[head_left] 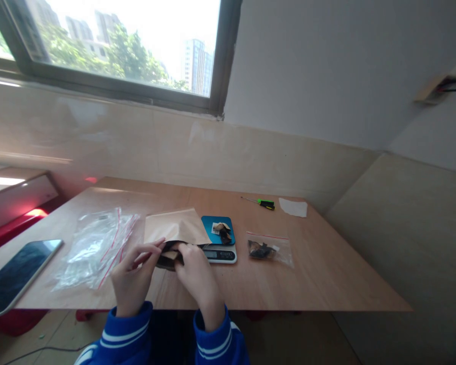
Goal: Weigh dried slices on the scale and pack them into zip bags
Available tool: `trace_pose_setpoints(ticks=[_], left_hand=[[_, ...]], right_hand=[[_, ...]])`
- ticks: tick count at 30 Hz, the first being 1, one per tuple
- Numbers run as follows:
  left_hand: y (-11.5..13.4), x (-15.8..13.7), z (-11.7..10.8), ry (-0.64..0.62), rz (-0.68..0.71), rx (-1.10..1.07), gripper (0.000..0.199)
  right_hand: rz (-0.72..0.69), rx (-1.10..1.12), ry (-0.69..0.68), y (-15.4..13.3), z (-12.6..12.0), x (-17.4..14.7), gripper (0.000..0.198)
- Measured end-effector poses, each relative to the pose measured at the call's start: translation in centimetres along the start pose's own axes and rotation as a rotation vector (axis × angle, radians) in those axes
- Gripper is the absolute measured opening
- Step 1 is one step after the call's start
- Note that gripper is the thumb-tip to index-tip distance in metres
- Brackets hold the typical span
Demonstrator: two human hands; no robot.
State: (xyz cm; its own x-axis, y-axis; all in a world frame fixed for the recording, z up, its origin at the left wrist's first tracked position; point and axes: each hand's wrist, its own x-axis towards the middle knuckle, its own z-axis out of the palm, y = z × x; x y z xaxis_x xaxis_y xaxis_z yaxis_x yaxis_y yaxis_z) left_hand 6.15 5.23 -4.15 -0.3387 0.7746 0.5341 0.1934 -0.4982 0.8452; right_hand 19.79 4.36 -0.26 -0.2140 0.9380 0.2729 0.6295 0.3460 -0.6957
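A brown paper bag (177,226) lies on the table with its mouth toward me, showing a dark inside and tan-and-black dried pieces (170,255). My left hand (137,271) pinches the left edge of that mouth. On the other side, my right hand (196,271) has its bent fingers in the opening, against the pieces; its fingertips are hidden. Just beyond the bag's right side, a kitchen scale (207,225) with a blue top carries a few dark, curled pieces (225,234) and a small white packet (215,228). The bag partly covers the scale.
At left are several clear zip bags (95,248) with red seals and a tablet or large phone (21,274). Right of the scale lies a zip bag (281,248) holding dark pieces. Screwdrivers (264,203) and white paper (293,207) lie toward the wall.
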Motion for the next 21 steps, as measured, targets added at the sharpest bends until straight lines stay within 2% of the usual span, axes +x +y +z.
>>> trace_pose_setpoints(ticks=[3, 6, 12, 16, 18, 21], left_hand=[[0.2, 0.1, 0.0, 0.014, -0.012, 0.016, 0.011], [0.3, 0.2, 0.1, 0.001, -0.011, 0.014, 0.011], [0.4, 0.2, 0.1, -0.002, -0.036, -0.010, 0.009], [0.4, 0.4, -0.1, 0.040, -0.059, -0.006, 0.010], [0.4, 0.4, -0.2, 0.064, -0.068, -0.003, 0.011], [0.5, 0.5, -0.4, 0.096, -0.074, -0.002, 0.012]], right_hand=[[0.005, 0.115, -0.027, 0.2, -1.1, -0.6, 0.041], [0.017, 0.195, -0.039, 0.3, -1.9, -0.9, 0.040], [0.013, 0.330, -0.028, 0.3, -2.8, -1.3, 0.018], [0.001, 0.529, 0.000, 0.3, -3.5, -1.9, 0.016], [0.007, 0.677, 0.105, 0.8, -3.7, -2.1, 0.018], [0.022, 0.855, 0.409, 2.5, -3.9, -1.9, 0.024]])
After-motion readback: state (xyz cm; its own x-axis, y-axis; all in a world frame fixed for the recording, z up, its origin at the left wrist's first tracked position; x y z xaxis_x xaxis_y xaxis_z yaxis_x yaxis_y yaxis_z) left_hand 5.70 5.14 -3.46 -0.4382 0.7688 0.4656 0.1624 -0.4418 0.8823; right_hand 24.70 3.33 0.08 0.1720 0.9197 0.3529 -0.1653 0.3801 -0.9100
